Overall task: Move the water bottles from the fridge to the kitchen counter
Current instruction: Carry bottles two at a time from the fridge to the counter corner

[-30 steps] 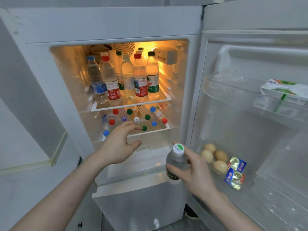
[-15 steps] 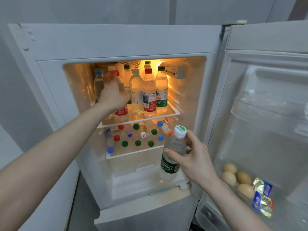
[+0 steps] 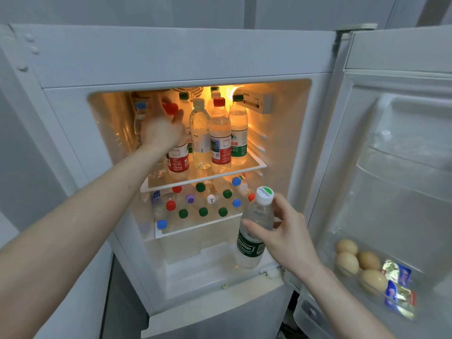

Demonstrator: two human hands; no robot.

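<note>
While the left hand (image 3: 162, 126) is reaching into the lit fridge (image 3: 171, 59) at upper centre of the frame, its fingers are curling round the neck of a red-capped bottle (image 3: 176, 152) on the top shelf (image 3: 254, 165), just under the red cap. The right hand (image 3: 283, 237) is gripping a green-label bottle (image 3: 254, 231) in the lower centre of the frame, thumb across its front and fingers behind, holding it upright in front of the fridge opening, outside the shelves. Its white cap with a green mark is showing above the fingers.

Just right of the left hand, three more bottles are standing in a row at the front of the top shelf: a clear bottle (image 3: 200, 135) with a pale cap, a second red-capped one (image 3: 220, 135), and a green-capped bottle (image 3: 238, 133) at the right end. Others are standing behind them, and a blue-capped bottle (image 3: 139, 118) is partly hidden behind the left hand. Below, the second shelf (image 3: 195, 226) is holding many bottles seen from above, their red, green, blue and white caps showing.

At the right of the frame the open door (image 3: 403, 143) is carrying four eggs (image 3: 359, 263) in its lower bin, with foil-wrapped packets (image 3: 398, 287) just beside them.
</note>
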